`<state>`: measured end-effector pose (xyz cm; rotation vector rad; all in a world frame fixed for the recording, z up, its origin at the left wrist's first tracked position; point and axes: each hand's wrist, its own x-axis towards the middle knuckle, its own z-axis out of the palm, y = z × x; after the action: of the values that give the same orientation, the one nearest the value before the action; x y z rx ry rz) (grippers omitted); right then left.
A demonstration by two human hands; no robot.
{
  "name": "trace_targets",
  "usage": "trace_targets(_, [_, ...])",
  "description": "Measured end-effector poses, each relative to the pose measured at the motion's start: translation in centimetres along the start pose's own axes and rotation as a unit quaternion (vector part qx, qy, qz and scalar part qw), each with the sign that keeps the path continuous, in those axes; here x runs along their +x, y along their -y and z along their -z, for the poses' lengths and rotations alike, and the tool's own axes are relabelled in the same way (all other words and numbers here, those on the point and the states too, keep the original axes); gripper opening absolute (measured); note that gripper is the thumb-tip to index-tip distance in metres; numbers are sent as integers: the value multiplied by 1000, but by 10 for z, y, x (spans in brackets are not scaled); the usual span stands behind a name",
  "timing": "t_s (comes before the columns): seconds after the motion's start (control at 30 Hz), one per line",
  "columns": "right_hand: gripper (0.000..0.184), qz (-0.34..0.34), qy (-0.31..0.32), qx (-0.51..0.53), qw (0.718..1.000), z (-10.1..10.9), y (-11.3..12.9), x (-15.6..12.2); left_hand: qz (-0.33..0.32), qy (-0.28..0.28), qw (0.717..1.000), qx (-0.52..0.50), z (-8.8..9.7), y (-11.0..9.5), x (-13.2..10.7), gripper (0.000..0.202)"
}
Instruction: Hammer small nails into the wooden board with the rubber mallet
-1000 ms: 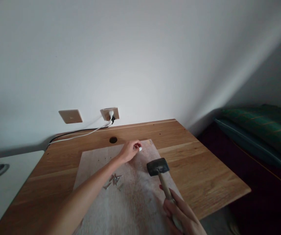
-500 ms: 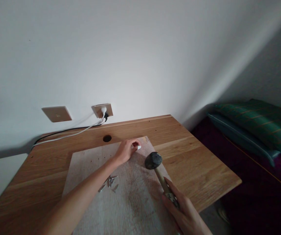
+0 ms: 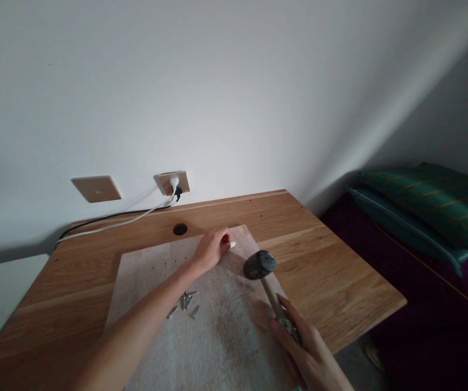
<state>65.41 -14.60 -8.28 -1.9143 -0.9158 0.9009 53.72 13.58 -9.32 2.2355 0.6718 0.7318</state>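
My left hand [image 3: 213,248] is closed in a pinch near the far right corner of a pale, worn wooden board [image 3: 217,342]. A small white piece [image 3: 233,244] shows at its fingertips; its kind is too small to make out. In my right hand [image 3: 305,345] is the wooden handle of a rubber mallet. The mallet's dark head [image 3: 259,264] hangs above the board's right side, apart from my left hand. Several metal screws [image 3: 185,302] lie in a loose pile on the board, just right of my left forearm.
The board lies on a wooden desk [image 3: 340,282] with a round cable hole [image 3: 180,229] near the wall. A white cable [image 3: 120,224] and a black one run from the wall socket [image 3: 172,183]. Green pillows [image 3: 425,203] lie on a purple bed at right.
The mallet head has shifted slightly right and up and turned a little. My left hand keeps its pinch at nearly the same spot. The whole view has shifted slightly.
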Motion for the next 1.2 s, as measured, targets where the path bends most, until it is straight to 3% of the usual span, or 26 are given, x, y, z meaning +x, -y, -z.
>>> trace_targets(0.2, [73, -6, 7, -6, 1000, 0, -2, 0, -18, 10, 999, 25, -2, 0, -1, 13])
trace_targets(0.43, [69, 33, -13, -33, 999, 0, -5, 2, -66, 25, 994, 86, -2, -6, -2, 16])
trace_targets(0.67, [71, 10, -5, -23, 1000, -2, -6, 2, -85, 28, 994, 64, -1, -5, -4, 17])
trace_targets(0.8, [68, 58, -26, -36, 997, -1, -4, 8, -89, 44, 994, 37, -1, -5, -3, 15])
trace_targets(1.03, [76, 24, -1, -5, 1000, 16, 43, 28, 2, 19, 999, -32, -7, 1, 1, 24])
trace_targets(1.2, [86, 63, 6, 21, 998, 36, 66, 48, -14, 7, 999, -43, -10, 6, 3, 27])
